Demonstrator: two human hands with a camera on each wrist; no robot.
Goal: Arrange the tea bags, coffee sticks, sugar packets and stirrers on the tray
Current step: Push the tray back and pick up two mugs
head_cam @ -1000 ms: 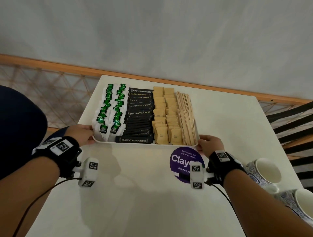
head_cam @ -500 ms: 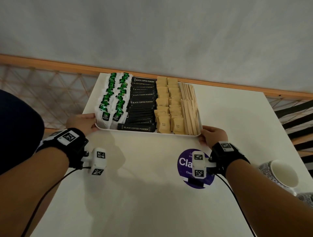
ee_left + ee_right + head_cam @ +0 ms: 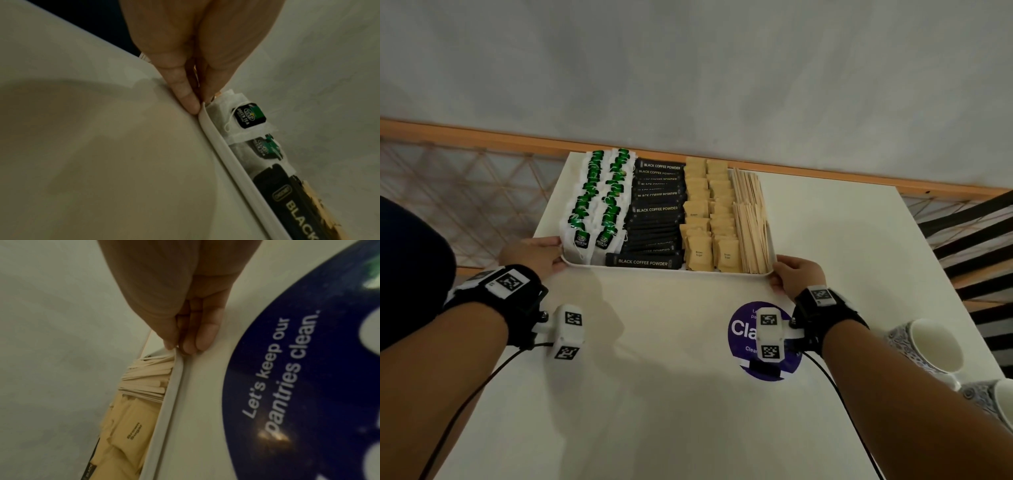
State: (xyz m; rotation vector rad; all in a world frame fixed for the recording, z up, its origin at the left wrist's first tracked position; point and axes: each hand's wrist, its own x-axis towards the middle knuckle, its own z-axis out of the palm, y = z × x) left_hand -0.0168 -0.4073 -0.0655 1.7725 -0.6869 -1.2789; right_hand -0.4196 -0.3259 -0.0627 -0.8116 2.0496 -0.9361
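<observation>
One white tray [image 3: 667, 273] at far edge of white table [image 3: 654, 377], loaded. Two rows green tea bags [image 3: 592, 205], one stack black coffee sticks [image 3: 657, 222], two rows brown sugar packets [image 3: 709, 219], two bundles wooden stirrers [image 3: 750, 219]; single counts unreadable. Left hand [image 3: 534, 255] pinches tray's near-left corner, right hand [image 3: 796, 274] pinches near-right corner. Two patterned mugs [image 3: 928, 346] at right; one purple round sticker [image 3: 743, 335] near right wrist.

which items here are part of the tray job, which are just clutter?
Job: tray, tea bags, coffee sticks, sugar packets, stirrers, left hand and right hand at its near corners.
Clutter: purple sticker, two patterned mugs, table.
</observation>
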